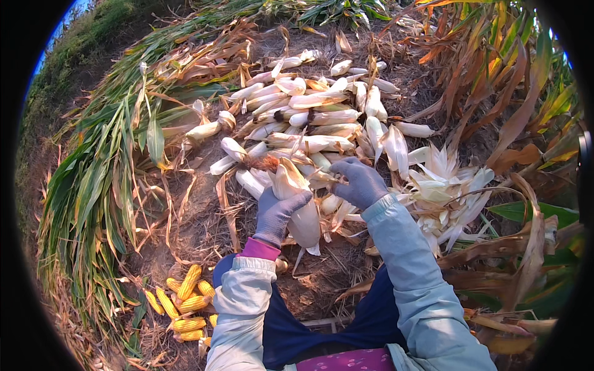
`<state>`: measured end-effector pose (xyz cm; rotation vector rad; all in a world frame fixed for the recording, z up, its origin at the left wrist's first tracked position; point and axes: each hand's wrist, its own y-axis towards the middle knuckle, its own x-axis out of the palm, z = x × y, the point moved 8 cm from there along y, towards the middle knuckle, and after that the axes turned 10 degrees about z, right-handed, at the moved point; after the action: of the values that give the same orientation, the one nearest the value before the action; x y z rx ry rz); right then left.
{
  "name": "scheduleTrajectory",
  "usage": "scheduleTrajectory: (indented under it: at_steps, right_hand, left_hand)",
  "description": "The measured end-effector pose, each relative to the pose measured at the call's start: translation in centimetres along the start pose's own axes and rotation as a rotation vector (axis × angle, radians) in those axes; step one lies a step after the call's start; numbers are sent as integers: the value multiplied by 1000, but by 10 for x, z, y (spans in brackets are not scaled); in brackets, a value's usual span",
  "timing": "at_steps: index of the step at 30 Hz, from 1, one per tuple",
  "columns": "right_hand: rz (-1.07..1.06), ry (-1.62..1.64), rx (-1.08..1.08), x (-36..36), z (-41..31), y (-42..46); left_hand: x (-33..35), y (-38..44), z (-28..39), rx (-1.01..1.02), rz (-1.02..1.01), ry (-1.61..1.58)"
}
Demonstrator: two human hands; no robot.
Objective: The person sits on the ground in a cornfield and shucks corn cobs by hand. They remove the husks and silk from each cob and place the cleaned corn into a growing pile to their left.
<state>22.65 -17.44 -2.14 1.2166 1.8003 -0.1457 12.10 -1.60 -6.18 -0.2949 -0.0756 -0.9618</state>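
Note:
A grey knitted glove covers my left hand (278,213), which grips an ear of corn in its pale husk (304,222), the ear standing at a tilt in front of my knees. My right hand (359,183), gloved the same way, is to the right of that ear, over the near edge of a heap of unhusked corn ears (311,116); its fingers are curled, and whether they hold anything is unclear. Husked yellow corn cobs (190,301) lie on the ground at lower left, beside my left forearm. Stripped husks (450,199) are piled right of my right hand.
Cut green corn stalks (93,185) lie along the left side. Dry and yellowing corn leaves (501,92) rise at the right, some reaching down near my right forearm. Dry straw and bare soil (185,232) show between the heaps.

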Motion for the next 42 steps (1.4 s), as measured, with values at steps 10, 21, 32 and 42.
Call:
scheduleTrajectory:
  at_steps: [10, 21, 32, 42]
  right_hand:
    - [-83, 980, 325, 55, -12, -2]
    - [-160, 1085, 187, 27, -17, 1]
    - [-239, 1673, 174, -19, -1, -6]
    - [123, 1282, 369, -49, 75, -9]
  left_hand:
    - [20, -8, -23, -165, -199, 154]
    - [14, -1, -27, -153, -124, -215]
    - [-40, 14, 16, -9, 190, -440]
    - [-118, -13, 93, 458, 402, -806]
